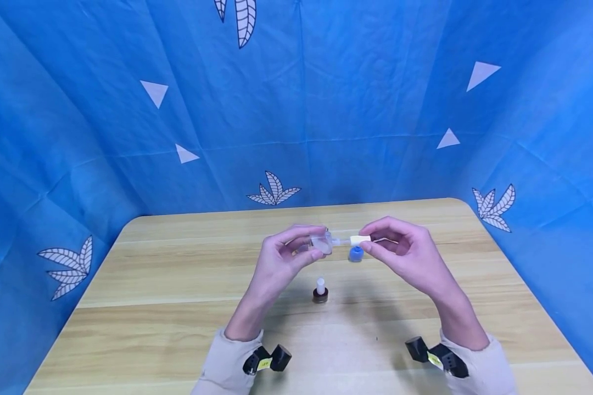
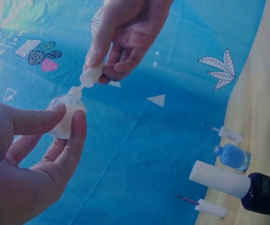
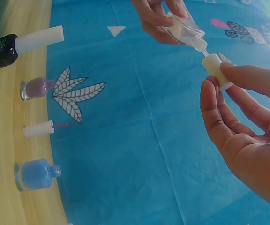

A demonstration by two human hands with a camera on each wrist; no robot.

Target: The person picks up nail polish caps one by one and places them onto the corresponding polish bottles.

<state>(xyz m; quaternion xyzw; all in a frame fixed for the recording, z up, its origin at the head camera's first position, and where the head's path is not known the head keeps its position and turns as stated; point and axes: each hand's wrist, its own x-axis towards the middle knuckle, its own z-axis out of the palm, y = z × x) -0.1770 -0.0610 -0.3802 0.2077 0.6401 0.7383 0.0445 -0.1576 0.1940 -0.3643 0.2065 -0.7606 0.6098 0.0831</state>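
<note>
My left hand [image 1: 279,266] pinches a small clear nail polish bottle [image 1: 322,243] between thumb and fingers, above the table. Its neck points toward my right hand [image 1: 410,255]. That hand pinches a white brush cap [image 3: 214,70] between thumb and fingertips. A thin stem runs from the cap to the bottle's mouth, with a short gap between cap and neck. How far the brush sits inside the bottle cannot be seen. Whitish contents show through the glass in the left wrist view.
On the wooden table [image 1: 178,318] stand an uncapped blue polish bottle [image 3: 35,175], an uncapped mauve bottle [image 3: 35,88] and a dark bottle [image 1: 320,296] with its white cap on. Two removed brush caps, one by the blue bottle [image 2: 231,135], stand brush-up. Blue cloth [image 1: 326,109] hangs behind.
</note>
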